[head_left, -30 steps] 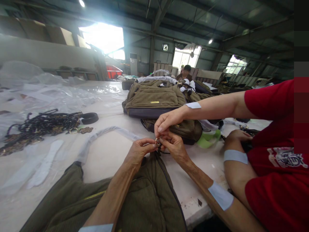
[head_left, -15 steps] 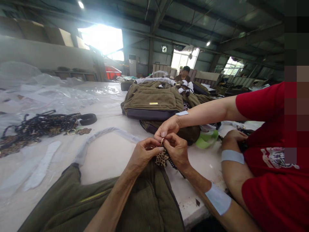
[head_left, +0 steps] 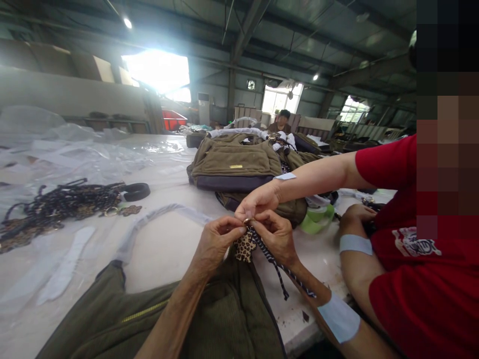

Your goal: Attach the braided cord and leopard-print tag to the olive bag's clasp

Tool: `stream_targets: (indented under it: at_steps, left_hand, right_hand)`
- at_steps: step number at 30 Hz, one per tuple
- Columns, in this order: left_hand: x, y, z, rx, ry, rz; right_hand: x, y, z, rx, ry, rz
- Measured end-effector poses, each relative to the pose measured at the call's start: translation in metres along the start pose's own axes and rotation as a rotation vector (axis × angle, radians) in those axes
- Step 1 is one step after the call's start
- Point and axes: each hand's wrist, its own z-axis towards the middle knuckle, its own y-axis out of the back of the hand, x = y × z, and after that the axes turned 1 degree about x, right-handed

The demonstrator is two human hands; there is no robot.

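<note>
A gold ring (head_left: 247,222) is pinched between the fingertips of my left hand (head_left: 215,244) and my right hand (head_left: 277,236), both closed. From it hang a leopard-print charm (head_left: 245,245) and a dark braided cord (head_left: 267,254) whose ends trail over my right forearm. Another person's hand (head_left: 258,200) reaches in from the right, its fingertips close to the ring; whether they touch it I cannot tell. Below lies an olive bag (head_left: 220,319) with a yellow zipper and a wrapped white handle (head_left: 129,234).
More olive bags (head_left: 239,162) lie ahead. On the left are a heap of black cords (head_left: 71,204), a black roll (head_left: 136,191) and clear plastic (head_left: 63,144). A green roll (head_left: 317,218) and a person in red (head_left: 422,279) are at the right.
The ring and charm have shifted slightly left and down. The braided cord, mostly hidden before, now shows hanging toward the lower right. The other person's hand stays near the ring.
</note>
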Motion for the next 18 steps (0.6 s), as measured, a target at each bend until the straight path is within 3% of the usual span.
stream_targets:
  at_steps: [7,14,18]
  left_hand:
    - [0.001,0.000,-0.002,-0.047,0.022,0.003]
    - [-0.001,0.002,-0.001,-0.052,0.002,-0.053]
    - [-0.005,0.003,-0.001,-0.008,0.003,-0.089]
  right_hand:
    - [0.001,-0.006,-0.001,-0.022,0.071,-0.107]
    - [-0.007,-0.001,0.003,-0.028,0.024,-0.065]
    - [-0.007,0.001,0.004,-0.028,0.046,-0.109]
